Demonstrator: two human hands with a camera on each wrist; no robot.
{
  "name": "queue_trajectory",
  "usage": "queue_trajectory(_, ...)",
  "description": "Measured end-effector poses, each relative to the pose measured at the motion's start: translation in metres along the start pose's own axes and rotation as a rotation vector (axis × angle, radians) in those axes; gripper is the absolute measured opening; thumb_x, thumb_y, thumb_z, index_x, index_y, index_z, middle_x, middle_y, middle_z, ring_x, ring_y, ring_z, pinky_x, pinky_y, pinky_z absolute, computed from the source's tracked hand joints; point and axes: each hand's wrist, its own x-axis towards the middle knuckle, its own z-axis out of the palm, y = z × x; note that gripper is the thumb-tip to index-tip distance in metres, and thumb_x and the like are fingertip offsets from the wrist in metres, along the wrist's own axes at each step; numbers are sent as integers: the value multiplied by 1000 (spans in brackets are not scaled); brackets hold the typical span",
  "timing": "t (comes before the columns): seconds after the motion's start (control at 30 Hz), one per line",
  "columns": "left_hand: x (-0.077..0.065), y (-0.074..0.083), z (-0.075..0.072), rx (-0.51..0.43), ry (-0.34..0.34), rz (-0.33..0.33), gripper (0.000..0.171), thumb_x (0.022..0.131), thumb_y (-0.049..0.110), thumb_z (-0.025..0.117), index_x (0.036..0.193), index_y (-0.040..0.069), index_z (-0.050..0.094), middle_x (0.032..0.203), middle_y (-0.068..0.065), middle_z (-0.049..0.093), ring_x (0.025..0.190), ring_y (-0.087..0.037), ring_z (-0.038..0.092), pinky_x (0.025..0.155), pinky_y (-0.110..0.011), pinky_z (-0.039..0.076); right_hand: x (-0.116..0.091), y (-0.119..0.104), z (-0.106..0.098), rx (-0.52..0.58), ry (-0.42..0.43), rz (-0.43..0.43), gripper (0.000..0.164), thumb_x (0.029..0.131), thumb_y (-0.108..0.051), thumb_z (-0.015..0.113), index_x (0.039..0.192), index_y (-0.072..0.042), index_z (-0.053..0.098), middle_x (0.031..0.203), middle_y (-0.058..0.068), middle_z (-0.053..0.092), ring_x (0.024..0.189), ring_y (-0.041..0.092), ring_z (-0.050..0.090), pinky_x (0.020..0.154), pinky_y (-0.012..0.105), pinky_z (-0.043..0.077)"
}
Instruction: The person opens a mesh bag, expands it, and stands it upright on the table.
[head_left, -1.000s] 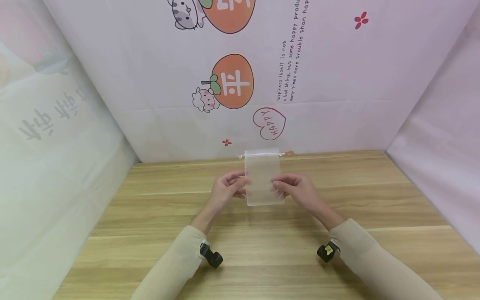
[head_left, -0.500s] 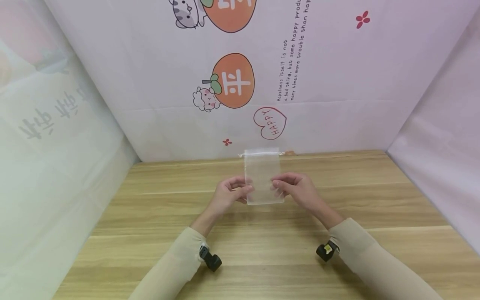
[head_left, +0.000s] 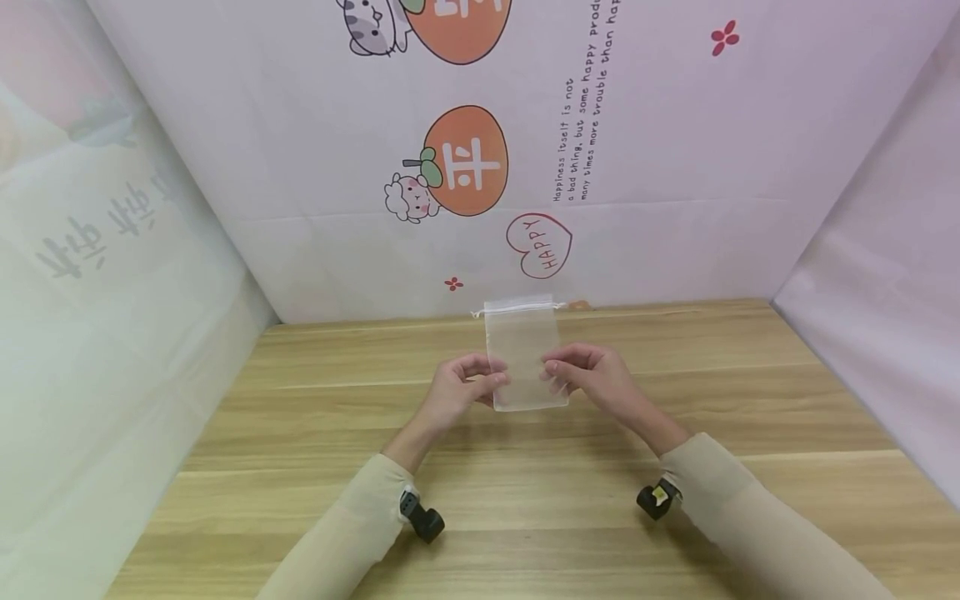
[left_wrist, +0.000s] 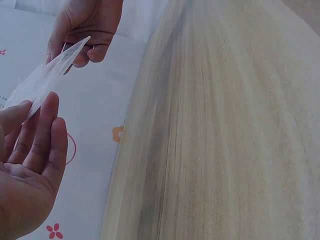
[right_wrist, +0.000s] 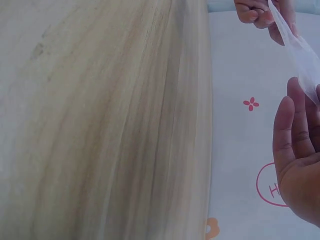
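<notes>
A sheer white drawstring pouch (head_left: pixel 523 342) is held up over the table in the head view, its corded mouth at the top. My left hand (head_left: pixel 459 385) pinches its left side near the bottom, thumb in front and fingers behind, showing through the fabric. On the opposite side my right hand (head_left: pixel 596 377) pinches the lower right edge between thumb and fingers. The left wrist view shows the pouch (left_wrist: pixel 47 77) nearly edge-on, stretched between both hands. In the right wrist view the pouch (right_wrist: pixel 297 50) also appears as a thin flat sheet, with my right hand (right_wrist: pixel 302 155) below it.
The wood-grain table (head_left: pixel 510 517) spreads under both forearms. A white printed cloth (head_left: pixel 660 167) rises behind its back edge, and plain white cloth (head_left: pixel 112 350) hangs at the left side. Small black cameras (head_left: pixel 426 518) are strapped to the beige sleeves.
My left hand has shifted its grip on the pouch's left edge, the thumb now lying over the fabric. The pouch's top has tipped slightly left. My right hand stays almost still.
</notes>
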Motion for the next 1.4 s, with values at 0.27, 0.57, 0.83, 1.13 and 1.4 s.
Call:
queue_trajectory(0.27,1,2,1,-37,-2,-18,23,92,1,72,112,-9,66,99,-9,75,71,-14,69,69,-32,59,-1,-7,-9,-128,17,-11,23,96,-15,71,111,1,70,95,13,74,77,22,70,68,38,60)
queue_trajectory(0.57,1,3,1,-85,-14,-16,21,93,0,69,111,-10,66,94,-4,74,70,-13,68,69,-29,59,-8,-17,-18,-268,85,-110,20,96,-17,72,110,-4,72,96,9,74,80,24,68,69,31,58)
queue_trajectory(0.83,0,3,0,-158,-19,-13,12,94,-1,67,105,-3,68,92,-3,73,71,-13,68,69,-28,58,-12,-11,-18,-623,107,-584,20,82,3,79,101,-2,72,95,4,72,80,17,66,65,30,57)
queue_trajectory(1.13,-3,3,-3,-245,-6,-39,12,96,-3,64,100,8,70,93,-3,73,81,-14,69,71,-29,59,-17,-1,-8,-922,0,-897,53,71,1,86,119,-3,65,113,15,63,94,28,64,76,39,59)
queue_trajectory(1.4,-4,5,-3,-280,-6,-78,15,97,-3,63,99,10,70,93,-2,73,81,-14,69,73,-29,59,-15,-1,6,-851,67,-1080,23,91,-9,72,111,-1,66,107,15,65,87,26,63,70,36,58)
